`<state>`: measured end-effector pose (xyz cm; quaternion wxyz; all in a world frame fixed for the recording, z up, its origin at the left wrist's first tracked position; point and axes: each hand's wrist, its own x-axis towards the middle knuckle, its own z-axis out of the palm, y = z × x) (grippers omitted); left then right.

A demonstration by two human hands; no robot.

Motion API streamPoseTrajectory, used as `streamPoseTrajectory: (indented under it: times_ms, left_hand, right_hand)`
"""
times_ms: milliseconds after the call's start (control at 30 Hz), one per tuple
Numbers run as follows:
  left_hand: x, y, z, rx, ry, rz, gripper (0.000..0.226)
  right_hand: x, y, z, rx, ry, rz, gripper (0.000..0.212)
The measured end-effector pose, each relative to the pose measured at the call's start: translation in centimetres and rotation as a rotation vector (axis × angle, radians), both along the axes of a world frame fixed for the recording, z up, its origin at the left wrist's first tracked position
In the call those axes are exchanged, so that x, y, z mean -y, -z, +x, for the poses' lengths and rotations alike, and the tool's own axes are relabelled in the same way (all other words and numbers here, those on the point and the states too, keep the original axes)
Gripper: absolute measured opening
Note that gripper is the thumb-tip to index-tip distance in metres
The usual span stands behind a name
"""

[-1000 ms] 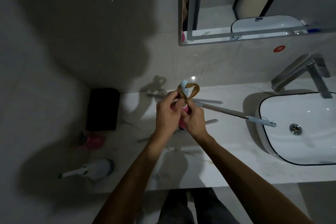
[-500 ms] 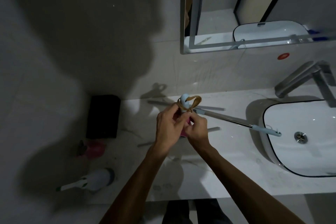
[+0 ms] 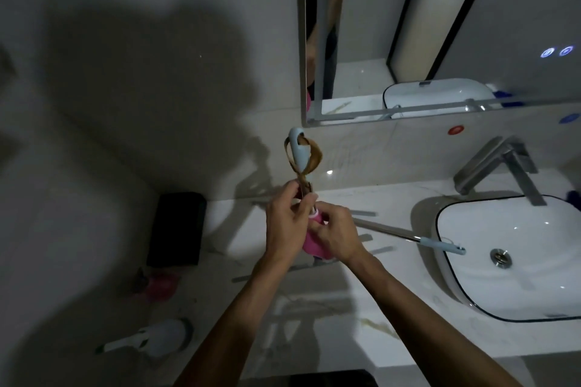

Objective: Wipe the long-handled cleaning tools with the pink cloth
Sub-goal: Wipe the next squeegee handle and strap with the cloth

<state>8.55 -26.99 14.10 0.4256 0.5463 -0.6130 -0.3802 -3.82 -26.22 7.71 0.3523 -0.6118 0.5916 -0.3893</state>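
Tool [image 3: 300, 154] held upright over the counter [image 3: 393, 302] near its back edge, loop end up. Left hand [image 3: 284, 225] pinching the shaft for steadiness; right hand [image 3: 338, 236] gripping the cloth [image 3: 311, 240] around it (mid-wipe, apparently). Second tool [image 3: 408, 237] lying toward the sink [image 3: 515, 267].

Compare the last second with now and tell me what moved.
The tool's light blue handle end with its brown strap loop now stands higher above both hands. The left hand still holds the shaft; the right hand still grips the pink cloth. The second tool stays resting on the sink rim.
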Motion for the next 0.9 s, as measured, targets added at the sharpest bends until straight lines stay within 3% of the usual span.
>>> streamPoseTrajectory:
  times_ms: [133, 267, 400, 600, 667, 900]
  left_hand:
    - [-0.1, -3.3, -0.5, -0.035, -0.018, -0.13, 0.016]
    - [-0.4, -6.5, -0.3, -0.086, -0.073, -0.215, 0.019]
    - [-1.1, -8.1, -0.3, -0.152, -0.189, -0.183, 0.024]
    - [-0.8, -7.9, 0.1, -0.084, -0.241, -0.124, 0.017]
    - [-1.1, -7.3, -0.2, -0.055, -0.211, -0.092, 0.009]
    - [-1.8, -6.8, -0.6, -0.044, -0.057, -0.078, 0.013]
  right_hand:
    - [-0.9, -1.8, -0.1, 0.055, 0.028, -0.019, 0.022]
    - [-2.4, -1.1, -0.8, -0.033, -0.034, 0.167, 0.004]
    - [-3.8, -2.0, -1.5, -0.043, -0.064, 0.275, 0.013]
    - [-4.3, -3.5, -1.1, -0.064, -0.027, 0.105, 0.003]
    - [-4.0, -4.4, -0.6, -0.04, -0.027, 0.043, 0.009]
    - [-3.2, -5.7, -0.4, -0.016, -0.013, -0.054, 0.01]
